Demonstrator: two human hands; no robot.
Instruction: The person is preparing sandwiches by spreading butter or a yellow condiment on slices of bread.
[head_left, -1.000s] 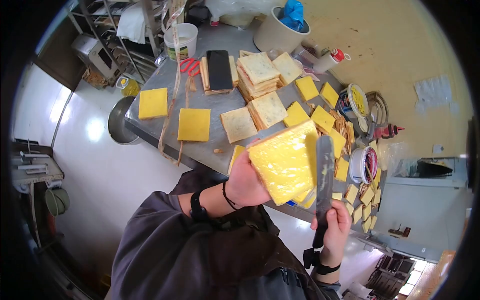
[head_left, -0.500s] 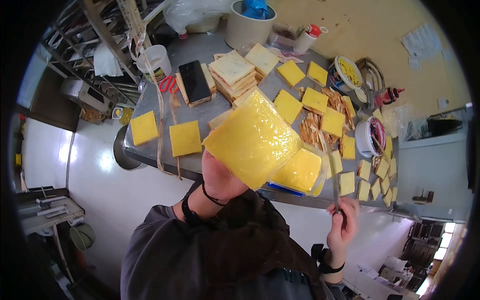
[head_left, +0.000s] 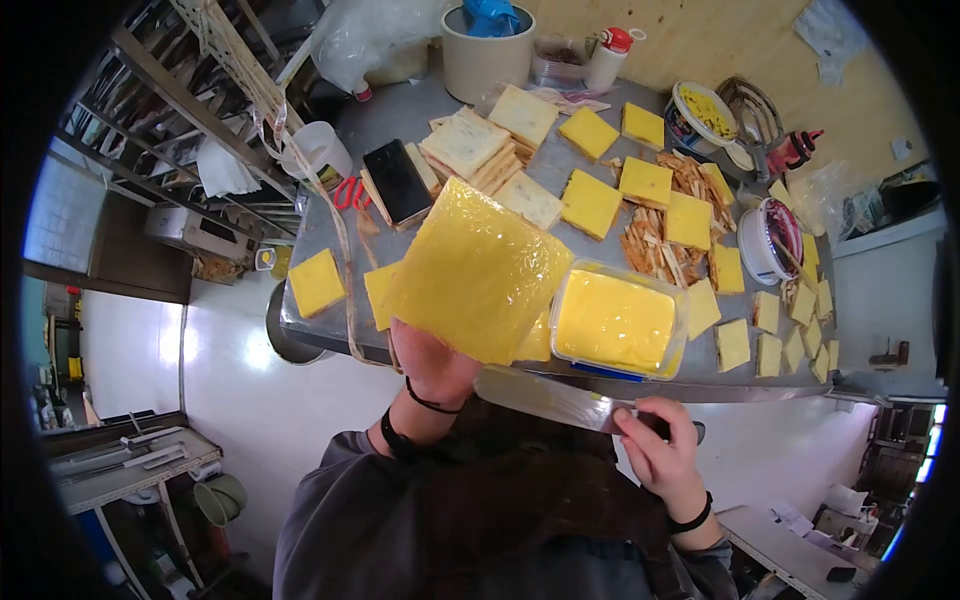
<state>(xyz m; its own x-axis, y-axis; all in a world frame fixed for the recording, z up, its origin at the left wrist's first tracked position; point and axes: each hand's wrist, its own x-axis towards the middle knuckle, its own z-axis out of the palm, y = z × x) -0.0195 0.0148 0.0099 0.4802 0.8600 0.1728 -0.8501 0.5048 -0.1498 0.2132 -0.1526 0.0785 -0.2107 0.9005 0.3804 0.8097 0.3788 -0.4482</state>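
My left hand [head_left: 432, 362] is closed under a square sandwich slab [head_left: 480, 275], holding it up with its glossy yellow-coated top facing me. My right hand [head_left: 668, 450] grips an icing spatula [head_left: 545, 398] near the handle end of the blade. The blade points left, just below the slab's lower edge. Right of the slab, a clear plastic tub [head_left: 684, 318] holds smooth yellow spread [head_left: 615, 325]. Part of another yellow piece [head_left: 536, 340] shows between slab and tub. Several yellow-topped squares [head_left: 590, 203] lie on the metal table, with smaller pieces [head_left: 733, 343] at the right.
A stack of pale uncoated slabs [head_left: 467, 142] stands at the back, beside a black phone [head_left: 396, 180] on more slabs. Red scissors [head_left: 350, 193] lie at the left. Trimmed crusts [head_left: 660, 243], a bucket of yellow spread [head_left: 702, 113] and a bucket of purple spread [head_left: 768, 240] are at the right.
The spatula has swung from upright beside the tub to nearly level below the slab. My right hand turned with it, and the slab tilted slightly. The camera view shifted, showing more of the tub.
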